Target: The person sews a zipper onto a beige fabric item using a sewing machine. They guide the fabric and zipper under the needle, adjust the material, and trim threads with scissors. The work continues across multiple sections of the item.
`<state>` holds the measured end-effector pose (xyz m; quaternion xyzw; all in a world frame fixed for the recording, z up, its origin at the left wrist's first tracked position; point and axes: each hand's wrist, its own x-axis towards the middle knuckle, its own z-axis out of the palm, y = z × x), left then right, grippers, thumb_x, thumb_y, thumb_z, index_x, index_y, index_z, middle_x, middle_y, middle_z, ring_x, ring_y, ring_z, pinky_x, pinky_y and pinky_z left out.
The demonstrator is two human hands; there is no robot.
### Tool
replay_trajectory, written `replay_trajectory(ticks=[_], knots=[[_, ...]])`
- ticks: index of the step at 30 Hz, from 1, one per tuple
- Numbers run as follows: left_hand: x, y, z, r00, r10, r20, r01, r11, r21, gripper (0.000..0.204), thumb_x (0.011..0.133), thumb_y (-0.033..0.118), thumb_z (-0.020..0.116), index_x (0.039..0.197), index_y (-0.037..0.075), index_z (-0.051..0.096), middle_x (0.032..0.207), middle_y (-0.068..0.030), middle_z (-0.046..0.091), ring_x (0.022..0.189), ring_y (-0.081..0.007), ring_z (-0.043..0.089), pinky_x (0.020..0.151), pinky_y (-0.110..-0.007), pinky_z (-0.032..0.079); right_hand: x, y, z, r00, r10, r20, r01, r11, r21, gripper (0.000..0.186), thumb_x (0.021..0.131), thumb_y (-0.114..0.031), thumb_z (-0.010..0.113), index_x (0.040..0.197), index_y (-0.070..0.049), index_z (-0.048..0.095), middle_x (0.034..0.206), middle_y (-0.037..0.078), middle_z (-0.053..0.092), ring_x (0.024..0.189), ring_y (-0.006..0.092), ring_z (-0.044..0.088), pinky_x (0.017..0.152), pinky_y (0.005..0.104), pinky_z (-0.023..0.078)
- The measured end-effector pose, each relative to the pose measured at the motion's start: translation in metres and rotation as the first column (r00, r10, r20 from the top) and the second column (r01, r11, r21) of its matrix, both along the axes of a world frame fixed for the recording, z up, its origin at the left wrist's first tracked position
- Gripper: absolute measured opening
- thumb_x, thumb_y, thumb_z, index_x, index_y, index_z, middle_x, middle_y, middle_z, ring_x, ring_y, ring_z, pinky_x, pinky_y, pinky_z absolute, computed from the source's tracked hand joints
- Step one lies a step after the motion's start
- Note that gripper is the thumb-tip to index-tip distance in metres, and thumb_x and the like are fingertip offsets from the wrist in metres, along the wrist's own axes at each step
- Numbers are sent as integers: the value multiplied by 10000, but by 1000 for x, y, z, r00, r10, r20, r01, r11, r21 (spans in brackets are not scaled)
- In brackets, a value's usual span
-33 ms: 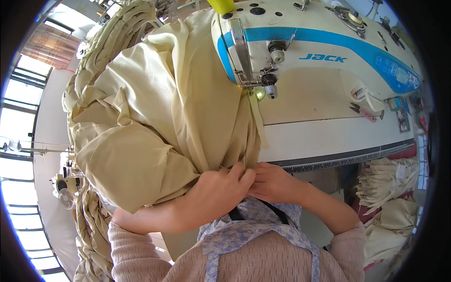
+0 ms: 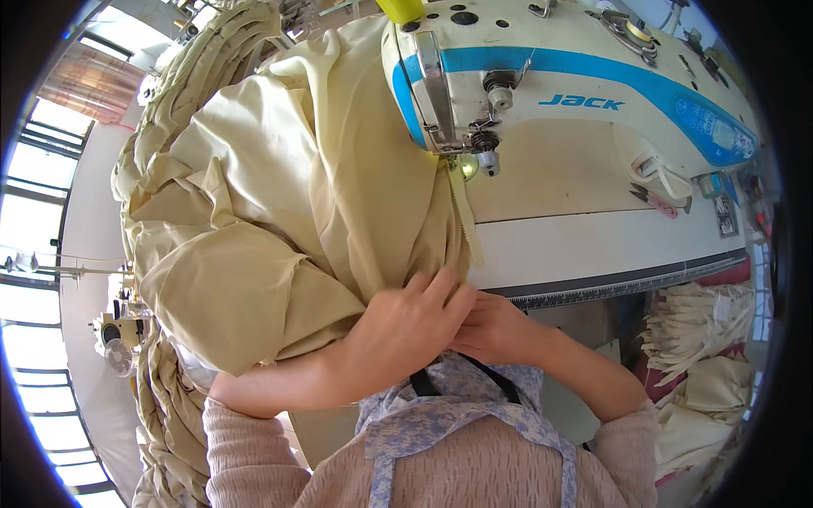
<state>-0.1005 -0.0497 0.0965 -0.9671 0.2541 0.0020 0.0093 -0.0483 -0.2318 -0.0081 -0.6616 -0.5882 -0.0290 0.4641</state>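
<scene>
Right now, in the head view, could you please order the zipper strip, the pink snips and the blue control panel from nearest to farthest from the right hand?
From the right hand:
1. Zipper strip, directly above, under the needle.
2. Pink snips, upper right on the table.
3. Blue control panel, far right on the machine.

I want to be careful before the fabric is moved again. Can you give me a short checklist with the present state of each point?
1. Left hand on the cream fabric: ok.
2. Right hand at the fabric's edge: ok.
3. Both hands away from the sewing machine's needle area: ok.
4. Zipper strip lies under the needle area: ok.
5. Fabric bulk free of snags: cannot tell.
</scene>
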Motion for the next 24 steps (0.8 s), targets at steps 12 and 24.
replay_trajectory(ticks=[12, 24], knots=[[33, 63, -25, 945, 296, 141, -321, 924, 208, 542, 956, 268, 646, 1475, 174, 523, 1416, -107, 627, 730, -275, 724, 583, -396, 573, 17, 1, 6, 988, -152, 29, 154, 982, -111, 221, 829, -68, 720, 1047, -70, 685, 1068, 51, 632, 1051, 263, 600, 897, 398, 514], [79, 32, -9, 982, -16, 188, -9, 991, 136, 373, 797, 102, 664, 1166, 52, 684, 1156, -98, 670, 1103, -254, 634, 862, -353, 557, 21, 2, -2, 954, -238, 182, 259, 960, -102, 160, 749, -81, 690, 907, -101, 690, 819, 4, 617, 849, 202, 616, 771, 332, 510]])
